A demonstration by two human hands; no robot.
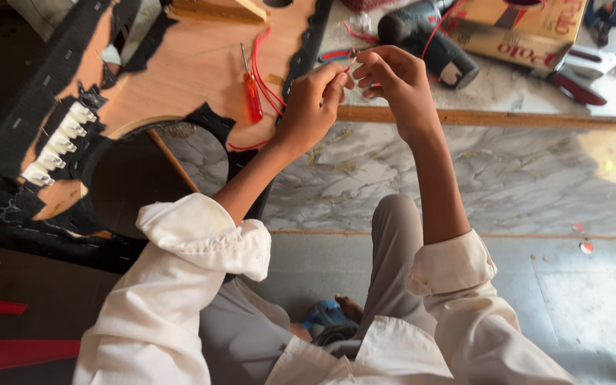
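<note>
Head view: red wire [351, 65] between both hands' fingertips [339, 77].

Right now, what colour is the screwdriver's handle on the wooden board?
Clear orange-red: the screwdriver shows best in the head view.

Left hand [310, 107] and right hand [392, 80] raised together, fingertips pinched, nearly touching.
</note>
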